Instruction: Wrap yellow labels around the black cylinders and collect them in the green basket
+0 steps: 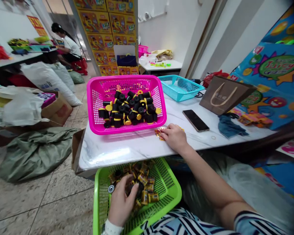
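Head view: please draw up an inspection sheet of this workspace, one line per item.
Surface: white marbled table.
Job's things: pink basket of black-and-yellow cylinders on the table; green basket of yellow-labelled pieces below its edge.
Clutter: phone, brown bag, blue cloth, light-blue basket.
Hands: left hand in the green basket, grasp unclear; right hand on small orange-yellow packaging.
Cables: dark cord by the light-blue basket, partly hidden.
Surroundings: stacked yellow boxes, white sacks, a seated person.

"Juicy" on the blue packaging [275,78]
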### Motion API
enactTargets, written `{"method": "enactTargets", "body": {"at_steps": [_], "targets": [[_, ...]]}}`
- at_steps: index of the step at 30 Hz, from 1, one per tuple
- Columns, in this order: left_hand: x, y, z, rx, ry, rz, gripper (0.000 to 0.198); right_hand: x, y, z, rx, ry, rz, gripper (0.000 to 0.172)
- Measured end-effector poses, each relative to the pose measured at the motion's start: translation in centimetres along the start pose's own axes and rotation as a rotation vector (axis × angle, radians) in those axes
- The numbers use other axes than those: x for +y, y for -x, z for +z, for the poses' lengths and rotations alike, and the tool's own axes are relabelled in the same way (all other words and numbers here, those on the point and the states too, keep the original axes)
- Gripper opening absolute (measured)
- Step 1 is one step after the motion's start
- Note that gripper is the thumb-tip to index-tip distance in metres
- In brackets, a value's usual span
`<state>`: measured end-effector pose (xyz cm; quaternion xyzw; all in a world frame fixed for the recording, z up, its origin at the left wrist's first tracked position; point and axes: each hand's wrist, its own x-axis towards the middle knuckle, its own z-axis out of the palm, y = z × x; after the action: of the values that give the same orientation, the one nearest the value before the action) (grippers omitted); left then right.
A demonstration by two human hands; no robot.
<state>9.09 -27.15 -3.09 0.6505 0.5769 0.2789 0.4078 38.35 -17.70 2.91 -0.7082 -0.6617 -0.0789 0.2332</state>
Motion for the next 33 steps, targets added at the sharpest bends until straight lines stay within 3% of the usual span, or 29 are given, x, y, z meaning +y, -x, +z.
{"method": "enactTargets", "body": {"at_steps": [3, 7, 11, 14, 17, 19, 21, 23, 27, 30, 33], "targets": [[1.5, -0.2, -0.3, 0.025, 0.054, 0.029, 0.03, 0.4, -0.7, 1.0, -0.032, 0.063, -0.088, 0.021], [4.1, -1.3, -0.2, 0.037, 0.219, 0.038, 0.028, -0.1, 0.6, 1.5, 0.186, 0.0, -0.176, 0.02], [6.8, -4.9, 0.3, 0.045, 0.436, -0.039, 0.041, -2.7, 2.2, 1.9, 0.336, -0.215, -0.198, 0.017], [7.8, -8.6, 0.3, 0.008, 0.499, 0.008, 0.044, -5.6, 2.8, 2.5, 0.313, -0.361, -0.209, 0.019], [7.4, -11.6, -0.8, 0.04, 0.329, 0.105, 0.025, -7.6, 2.9, 3.1, 0.26, -0.434, -0.249, 0.019], [6.7, -12.7, -2.1, 0.082, 0.164, 0.173, 0.022, -8.0, 2.7, 3.1, 0.202, -0.517, -0.245, 0.018], [5.9, -13.3, -3.3, 0.031, 0.034, 0.218, 0.023, -7.8, 2.4, 3.0, 0.135, -0.615, -0.198, 0.018], [5.3, -13.7, -4.1, -0.096, -0.033, 0.253, 0.022, -7.4, 1.8, 2.9, 0.062, -0.676, -0.14, 0.018], [5.2, -14.0, -4.5, -0.255, -0.026, 0.355, 0.025, -7.3, 0.6, 3.1, -0.072, -0.685, -0.14, 0.026], [5.5, -14.0, -4.4, -0.287, -0.063, 0.368, 0.024, -7.8, 0.1, 3.6, -0.109, -0.662, -0.237, 0.026], [5.6, -14.0, -4.4, -0.249, -0.108, 0.368, 0.024, -8.5, -0.1, 4.0, -0.043, -0.565, -0.293, 0.021]]}}
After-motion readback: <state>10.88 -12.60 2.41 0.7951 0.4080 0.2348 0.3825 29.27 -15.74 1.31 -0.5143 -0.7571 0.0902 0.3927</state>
